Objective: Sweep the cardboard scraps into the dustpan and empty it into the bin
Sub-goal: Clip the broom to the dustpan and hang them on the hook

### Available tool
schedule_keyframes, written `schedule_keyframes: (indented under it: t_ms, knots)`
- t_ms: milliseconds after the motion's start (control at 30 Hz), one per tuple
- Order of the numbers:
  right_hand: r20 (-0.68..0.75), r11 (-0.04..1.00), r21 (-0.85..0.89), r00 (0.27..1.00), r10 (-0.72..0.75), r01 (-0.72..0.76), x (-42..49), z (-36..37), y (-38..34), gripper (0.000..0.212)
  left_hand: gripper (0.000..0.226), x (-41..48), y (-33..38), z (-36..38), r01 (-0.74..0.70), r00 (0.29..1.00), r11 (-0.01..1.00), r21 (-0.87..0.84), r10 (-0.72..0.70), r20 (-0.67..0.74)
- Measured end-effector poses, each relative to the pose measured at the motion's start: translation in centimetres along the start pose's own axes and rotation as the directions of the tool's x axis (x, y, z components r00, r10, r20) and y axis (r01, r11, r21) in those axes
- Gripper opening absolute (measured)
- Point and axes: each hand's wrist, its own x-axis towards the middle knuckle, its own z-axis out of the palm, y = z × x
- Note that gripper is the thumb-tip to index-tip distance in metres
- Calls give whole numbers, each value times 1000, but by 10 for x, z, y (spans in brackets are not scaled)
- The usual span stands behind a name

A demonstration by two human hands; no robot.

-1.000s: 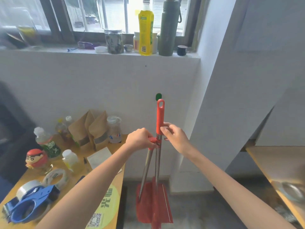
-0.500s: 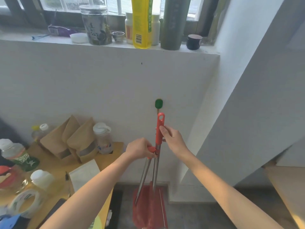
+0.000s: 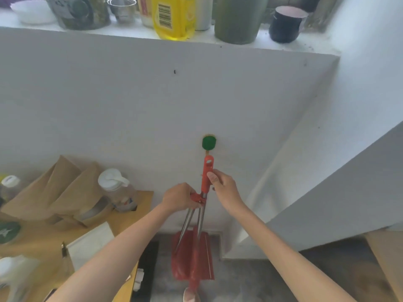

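A red broom handle with a hanging hole at its top stands upright against the white wall, just under a green wall hook. My right hand grips that handle from the right. My left hand is closed around the red top of the dustpan handle, whose metal rods run down to the red dustpan hanging above the floor. No cardboard scraps or bin are visible.
A wooden table at the left holds brown paper bags, a lidded jar and white paper. The windowsill above carries bottles, jars and a dark cup. A white slanted wall stands at the right over grey floor.
The view has moved closer to the wall and tilted down. Both hands keep their grips, and the broom handle's top now sits just below the green hook.
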Motion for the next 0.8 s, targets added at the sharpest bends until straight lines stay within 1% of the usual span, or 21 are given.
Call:
schedule_keyframes:
  t_ms: [200, 367, 600, 733, 800]
  knots:
    - [20, 999, -19, 999, 36, -36, 30, 3, 13, 34, 34, 29, -6, 1, 39, 998, 999, 7, -39, 42]
    - [52, 997, -32, 996, 76, -74, 43, 3, 24, 32, 31, 42, -10, 8, 64, 996, 998, 9, -64, 63]
    - [57, 993, -60, 993, 103, -99, 53, 2, 35, 34, 39, 54, -15, 22, 87, 996, 996, -25, -86, 33]
    - [67, 992, -86, 993, 99, -93, 57, 2, 35, 35, 35, 63, -17, 23, 92, 994, 996, 12, -92, 51]
    - [66, 993, -77, 994, 92, -87, 58, 3, 36, 35, 33, 65, -19, 26, 94, 995, 995, 33, -95, 30]
